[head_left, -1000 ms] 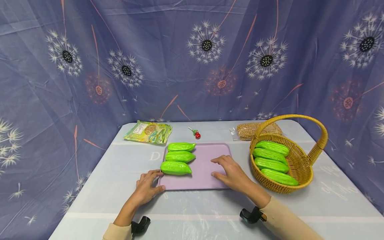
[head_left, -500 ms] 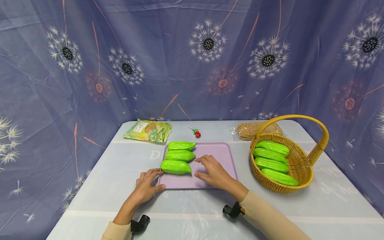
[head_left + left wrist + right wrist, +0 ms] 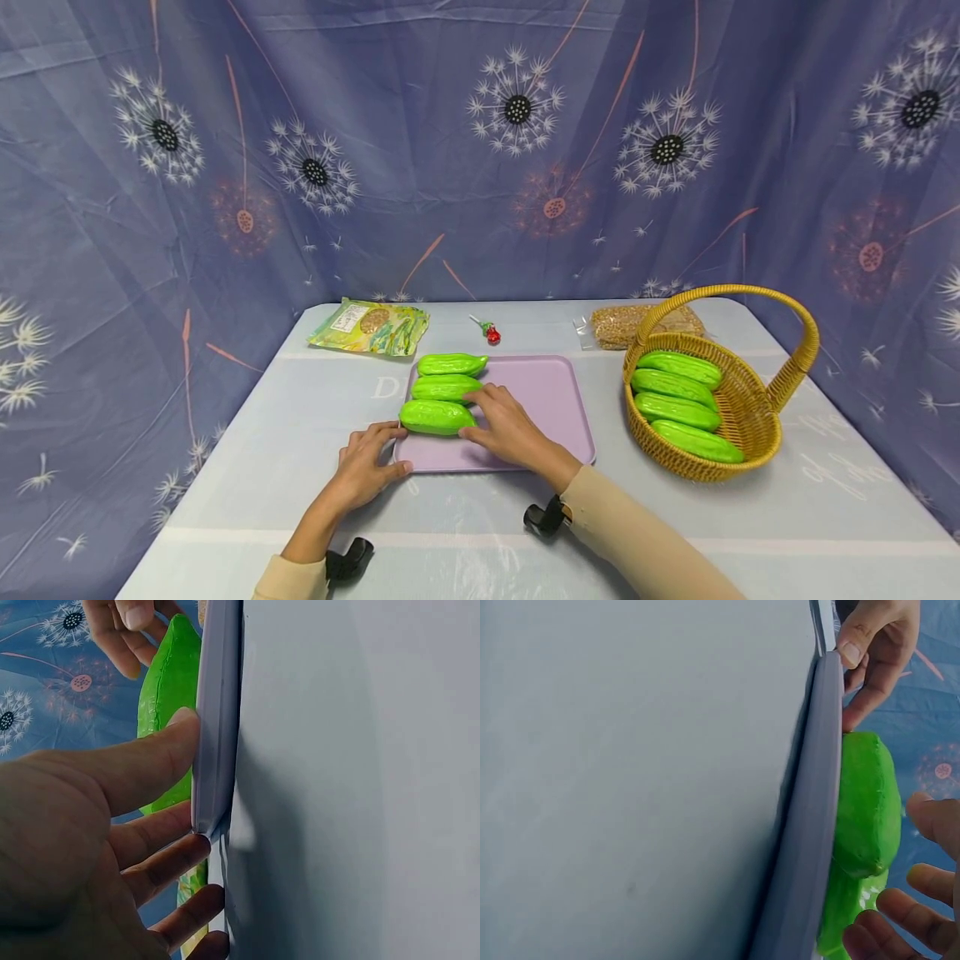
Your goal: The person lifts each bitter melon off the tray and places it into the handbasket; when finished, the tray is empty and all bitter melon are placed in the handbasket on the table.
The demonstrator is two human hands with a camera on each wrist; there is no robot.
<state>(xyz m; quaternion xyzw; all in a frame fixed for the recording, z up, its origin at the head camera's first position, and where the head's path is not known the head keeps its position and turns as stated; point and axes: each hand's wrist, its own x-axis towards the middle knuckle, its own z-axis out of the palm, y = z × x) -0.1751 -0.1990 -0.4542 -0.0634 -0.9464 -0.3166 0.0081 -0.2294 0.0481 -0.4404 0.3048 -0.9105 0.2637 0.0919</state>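
Three glossy green bitter melons lie side by side on the left half of a lilac tray [image 3: 540,392]. My left hand [image 3: 367,467] rests at the tray's near left corner. In the left wrist view its thumb lies against the tray rim [image 3: 214,727], and its fingers reach past the corner. My right hand [image 3: 510,427] is over the tray, thumb and fingers spread around the right tip of the nearest bitter melon [image 3: 435,417]. The right wrist view has that bitter melon [image 3: 866,802] between tray and hand, with a gap to the thumb.
A wicker basket [image 3: 757,421] with a tall handle stands on the right, holding several more bitter melons [image 3: 678,408]. Behind the tray lie a green-yellow packet [image 3: 371,327], a small red and green trinket [image 3: 489,331] and a clear bag of grain [image 3: 637,327].
My right hand has moved left across the tray, from its right side to the tip of the nearest bitter melon. The left hand has stayed at the tray corner.
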